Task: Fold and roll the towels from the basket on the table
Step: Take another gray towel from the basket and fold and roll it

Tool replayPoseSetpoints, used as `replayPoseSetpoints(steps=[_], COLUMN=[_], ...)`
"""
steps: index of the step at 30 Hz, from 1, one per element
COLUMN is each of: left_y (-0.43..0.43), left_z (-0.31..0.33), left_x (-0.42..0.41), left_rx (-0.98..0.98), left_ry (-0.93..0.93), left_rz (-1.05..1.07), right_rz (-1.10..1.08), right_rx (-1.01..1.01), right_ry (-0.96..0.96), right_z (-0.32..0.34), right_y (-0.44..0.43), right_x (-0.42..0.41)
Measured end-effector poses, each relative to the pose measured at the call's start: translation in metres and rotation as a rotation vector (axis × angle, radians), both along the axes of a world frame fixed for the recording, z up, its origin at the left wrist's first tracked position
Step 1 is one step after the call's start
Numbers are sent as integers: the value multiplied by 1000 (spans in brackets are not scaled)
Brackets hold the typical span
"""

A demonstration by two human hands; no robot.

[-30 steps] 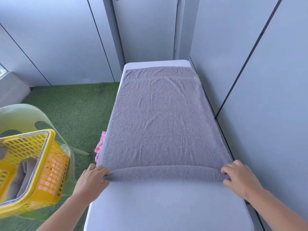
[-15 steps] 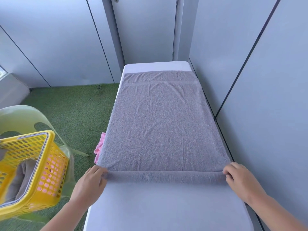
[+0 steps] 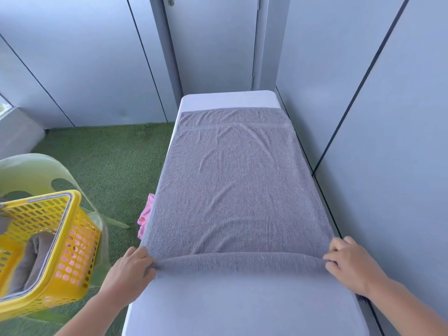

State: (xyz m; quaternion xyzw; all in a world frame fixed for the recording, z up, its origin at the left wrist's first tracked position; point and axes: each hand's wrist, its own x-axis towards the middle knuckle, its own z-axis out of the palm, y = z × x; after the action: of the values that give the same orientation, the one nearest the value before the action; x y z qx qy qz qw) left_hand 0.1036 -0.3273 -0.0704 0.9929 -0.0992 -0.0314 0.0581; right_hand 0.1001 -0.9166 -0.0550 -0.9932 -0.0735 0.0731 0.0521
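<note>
Towel: we see the grey towel (image 3: pixel 232 190) flat on the desk (image 3: pixel 242 309), its near end rolled.
Hands: our left hand (image 3: pixel 128 270) and right hand (image 3: pixel 351 265) each grip a roll end.

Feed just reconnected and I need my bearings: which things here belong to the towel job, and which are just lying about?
Job: grey towel, near end rolled; left hand and right hand gripping that roll; white table; yellow basket holding spare towels.
Lying about: pink cloth at the table's left edge; pale green chair by the basket.
</note>
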Motion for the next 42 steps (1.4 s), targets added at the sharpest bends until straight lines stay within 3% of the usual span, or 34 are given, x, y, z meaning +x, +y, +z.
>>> replayPoseSetpoints(steps=[3, 6, 13, 18, 25, 30, 37, 42], left_y=[-3, -9, -12, -9, -10, -18, -15, -15], left_z=[-1, -3, 2, 7, 10, 5, 4, 8], left_x=[3, 7, 2, 5, 3, 7, 8, 7], left_rx=[-43, -108, 22, 42, 41, -91, 48, 71], left_ry=[-47, -46, 72, 11, -61, -40, 79, -23], left_rz=[48, 103, -8, -31, -20, 82, 45, -17], right_rz=[-97, -204, -12, -15, -143, -173, -103, -168], right_rx=[41, 105, -75, -159, -13, -11, -82, -129], right_ry=[71, -23, -78, 82, 211, 57, 60, 243], right_z=[0, -3, -1, 2, 4, -1, 3, 6], right_y=[6, 13, 17, 19, 13, 13, 15, 16], right_x=[4, 7, 3, 13, 12, 10, 6, 7])
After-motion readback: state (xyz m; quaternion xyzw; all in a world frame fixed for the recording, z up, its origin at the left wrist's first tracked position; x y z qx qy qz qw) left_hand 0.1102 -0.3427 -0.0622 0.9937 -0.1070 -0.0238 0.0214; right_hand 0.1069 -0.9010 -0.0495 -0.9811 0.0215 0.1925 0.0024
